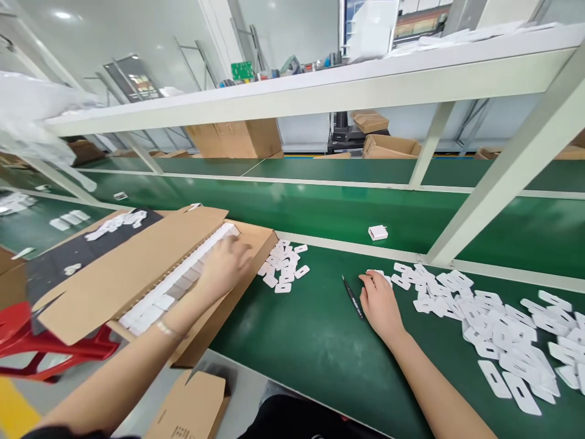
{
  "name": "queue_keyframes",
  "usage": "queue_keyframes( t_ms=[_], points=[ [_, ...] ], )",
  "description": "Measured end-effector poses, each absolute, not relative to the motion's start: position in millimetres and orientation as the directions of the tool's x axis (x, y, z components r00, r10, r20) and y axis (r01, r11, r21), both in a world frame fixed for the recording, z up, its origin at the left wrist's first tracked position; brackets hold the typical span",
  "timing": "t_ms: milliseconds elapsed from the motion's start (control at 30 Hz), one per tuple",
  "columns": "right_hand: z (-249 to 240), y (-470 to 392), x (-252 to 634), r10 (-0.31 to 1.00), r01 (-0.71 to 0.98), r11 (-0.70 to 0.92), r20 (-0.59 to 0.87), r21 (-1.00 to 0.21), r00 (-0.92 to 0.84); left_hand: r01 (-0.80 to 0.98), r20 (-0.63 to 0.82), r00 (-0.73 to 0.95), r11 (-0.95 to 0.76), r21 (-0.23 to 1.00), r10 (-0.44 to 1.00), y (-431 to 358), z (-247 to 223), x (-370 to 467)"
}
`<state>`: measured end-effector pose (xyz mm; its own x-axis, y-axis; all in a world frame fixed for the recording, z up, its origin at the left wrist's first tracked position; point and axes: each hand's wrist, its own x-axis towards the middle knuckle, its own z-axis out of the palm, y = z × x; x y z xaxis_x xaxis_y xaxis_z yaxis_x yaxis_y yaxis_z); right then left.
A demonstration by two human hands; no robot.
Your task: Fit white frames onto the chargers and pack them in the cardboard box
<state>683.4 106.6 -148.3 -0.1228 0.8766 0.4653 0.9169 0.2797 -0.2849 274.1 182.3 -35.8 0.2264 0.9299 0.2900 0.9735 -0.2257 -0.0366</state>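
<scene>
My left hand (228,262) is over an open cardboard box (253,244), at the far end of a row of white box-shaped pieces (183,280) inside it. Its fingers are smeared by motion, so whether they hold anything is hidden. My right hand (379,302) rests on the green table with curled fingers on a small white plate (387,278), mostly covered by the hand. Black tweezers (353,297) lie just left of that hand. To its right spreads a large heap of white slotted plates (498,323); a smaller pile of them (284,266) lies beside the box.
A white charger-like block (378,232) sits on the green belt behind the table edge. A slanted post (503,158) holds up the long shelf (292,100) ahead. A red stool (55,347) and another carton (192,402) stand below at left.
</scene>
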Motion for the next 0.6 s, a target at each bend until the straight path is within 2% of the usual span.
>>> queue_keyframes(
  t_ms=[100, 167, 367, 467, 600],
  points=[
    [-147, 107, 687, 0.857, 0.958, 0.172, 0.514, -0.23, -0.031, 0.821, 0.297, 0.465, -0.531, 0.208, 0.834, 220, -37, 386],
    [-146, 107, 688, 0.859, 0.968, 0.113, 0.512, -0.223, 0.018, 0.734, 0.239, 0.486, -0.541, 0.41, 0.841, 242, -46, 464],
    [-142, 108, 688, 0.896, 0.97, 0.079, 0.443, -0.23, 0.032, 0.708, 0.118, 0.453, -0.437, 0.555, 0.884, 287, -91, 645],
    [-139, 107, 691, 0.911, 0.977, 0.017, 0.406, -0.212, 0.073, 0.68, 0.086, 0.434, -0.388, 0.622, 0.897, 293, -108, 689],
    [-136, 106, 693, 0.921, 0.983, -0.031, 0.378, -0.18, 0.098, 0.557, 0.177, 0.444, -0.425, 0.714, 0.878, 293, -111, 709]
  ],
)
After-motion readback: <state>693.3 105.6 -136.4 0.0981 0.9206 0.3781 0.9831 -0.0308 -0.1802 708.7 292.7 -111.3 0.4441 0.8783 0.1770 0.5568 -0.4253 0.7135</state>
